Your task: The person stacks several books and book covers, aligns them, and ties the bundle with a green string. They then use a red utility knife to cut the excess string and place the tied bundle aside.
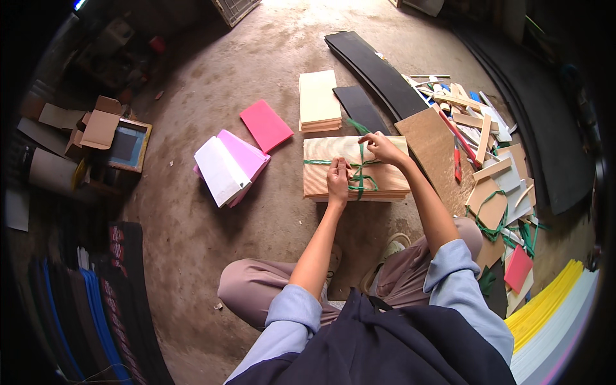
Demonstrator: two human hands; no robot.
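In front of my knees lies a stack of cream ribbed sheets [321, 151] with green twine [360, 168] crossed around it. My left hand [338, 181] is closed at the front middle of the stack, its fingers on the twine by the crossing. Farther back, my right hand [383, 149] bends over the top with fingers pinched on a strand of the twine. A loose green end sticks up past the stack's far edge. What lies under my fingertips is partly hidden.
Behind stands a stack of cream sheets [317, 97]. To the left are a red sheet stack [266, 125] and white and pink sheets [222, 168]. Black sheets [378, 77], a brown board [433, 151] and a heap of offcuts [478, 119] lie right. Cardboard boxes [101, 127] stand far left.
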